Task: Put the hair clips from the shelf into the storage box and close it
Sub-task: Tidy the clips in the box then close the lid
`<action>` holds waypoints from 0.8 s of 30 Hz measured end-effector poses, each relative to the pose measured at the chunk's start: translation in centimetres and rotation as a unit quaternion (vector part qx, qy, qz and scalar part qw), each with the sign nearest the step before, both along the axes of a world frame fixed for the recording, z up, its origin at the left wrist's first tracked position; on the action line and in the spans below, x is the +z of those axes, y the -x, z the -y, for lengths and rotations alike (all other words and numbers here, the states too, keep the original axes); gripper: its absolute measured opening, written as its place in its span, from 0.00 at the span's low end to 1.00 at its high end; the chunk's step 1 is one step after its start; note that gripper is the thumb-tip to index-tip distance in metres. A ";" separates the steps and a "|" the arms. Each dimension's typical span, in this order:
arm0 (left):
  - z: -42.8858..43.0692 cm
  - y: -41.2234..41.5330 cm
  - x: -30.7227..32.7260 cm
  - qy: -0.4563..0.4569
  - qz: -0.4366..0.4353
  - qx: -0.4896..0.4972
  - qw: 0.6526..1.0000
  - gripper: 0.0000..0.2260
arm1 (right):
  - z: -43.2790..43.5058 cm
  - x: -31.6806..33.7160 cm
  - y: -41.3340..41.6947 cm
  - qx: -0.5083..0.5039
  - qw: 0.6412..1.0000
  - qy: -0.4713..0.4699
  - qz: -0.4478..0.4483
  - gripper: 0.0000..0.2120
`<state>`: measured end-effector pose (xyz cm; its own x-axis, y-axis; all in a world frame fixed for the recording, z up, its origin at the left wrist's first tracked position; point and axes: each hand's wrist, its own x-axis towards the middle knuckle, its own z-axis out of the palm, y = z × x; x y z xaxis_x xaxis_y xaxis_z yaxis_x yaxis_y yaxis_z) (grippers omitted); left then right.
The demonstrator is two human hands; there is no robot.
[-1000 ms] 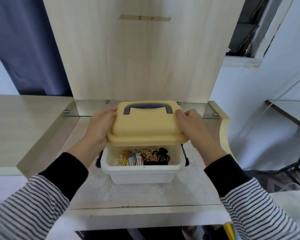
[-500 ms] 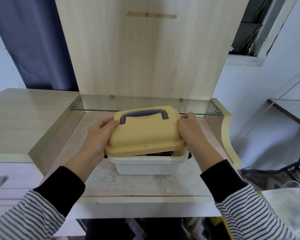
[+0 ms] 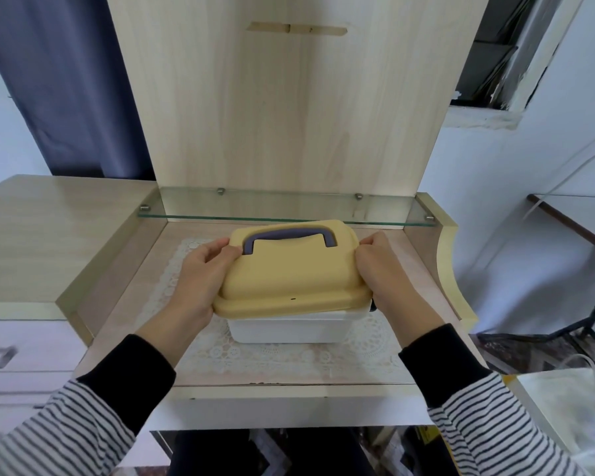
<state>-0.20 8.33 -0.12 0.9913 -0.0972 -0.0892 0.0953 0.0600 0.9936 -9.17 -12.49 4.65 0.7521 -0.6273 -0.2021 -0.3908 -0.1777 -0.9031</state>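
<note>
The yellow lid (image 3: 289,269) lay over the white box (image 3: 289,329) and covered its opening, so what was inside could not be seen. The lid's front edge overhung the box on the left, while a strip of the white rim showed at the front right corner; whether the lid was fully seated could not be told. A dark handle (image 3: 289,235) lay flat in a recess on the lid's top.

The left hand (image 3: 200,280) gripped the lid's left end, fingers curled against its side and the thumb on top beside the handle's end. The right hand (image 3: 382,273) gripped the right end, its fingers bent over the upper edge and the palm against the side.

The box stood on a lace mat (image 3: 289,359) in the desk's recess, just in front of and below a glass shelf (image 3: 282,207). A white bag (image 3: 571,407) sat low at the right, and drawers (image 3: 14,355) showed at the left.
</note>
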 end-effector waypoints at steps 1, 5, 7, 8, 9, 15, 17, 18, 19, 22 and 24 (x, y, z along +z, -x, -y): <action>0.0 0.0 0.0 -0.002 0.004 0.000 1.000 0.19 | 0.1 -0.1 0.1 0.004 1.000 0.002 0.001 0.12; 0.0 -0.1 0.0 -0.013 0.012 -0.005 1.000 0.19 | 0.1 -1.1 0.2 0.001 1.000 -0.011 0.009 0.11; 0.0 0.0 0.0 -0.016 0.013 -0.007 1.000 0.18 | 0.2 -1.6 0.2 -0.004 1.000 -0.021 0.016 0.10; 0.1 0.0 0.0 -0.016 0.012 -0.007 1.000 0.17 | 0.3 -1.8 0.3 -0.006 1.000 -0.023 0.019 0.09; 0.1 0.0 -0.1 -0.017 0.011 -0.006 1.000 0.17 | 0.4 -2.0 0.4 -0.007 0.999 -0.024 0.023 0.10; 0.1 0.1 -0.1 -0.032 0.020 -0.002 0.999 0.17 | 0.7 -3.1 0.6 -0.005 0.998 -0.033 0.050 0.11; 0.2 0.3 -0.1 -0.036 0.027 0.001 0.999 0.17 | 0.8 -3.3 0.5 -0.003 0.998 -0.028 0.056 0.10; 0.2 0.4 -0.1 -0.040 0.031 0.001 0.999 0.17 | 0.9 -3.4 0.5 -0.001 0.998 -0.024 0.059 0.10; 0.2 0.5 0.0 -0.045 0.033 -0.001 0.998 0.17 | 1.0 -3.6 0.5 0.000 0.998 -0.020 0.062 0.10; 0.1 0.7 0.1 -0.061 0.030 -0.013 0.998 0.17 | 1.2 -4.3 0.6 0.006 0.997 -0.004 0.075 0.07; -0.2 0.7 0.2 -0.070 0.028 -0.021 0.997 0.17 | 1.4 -4.9 0.6 0.005 0.997 0.001 0.080 0.07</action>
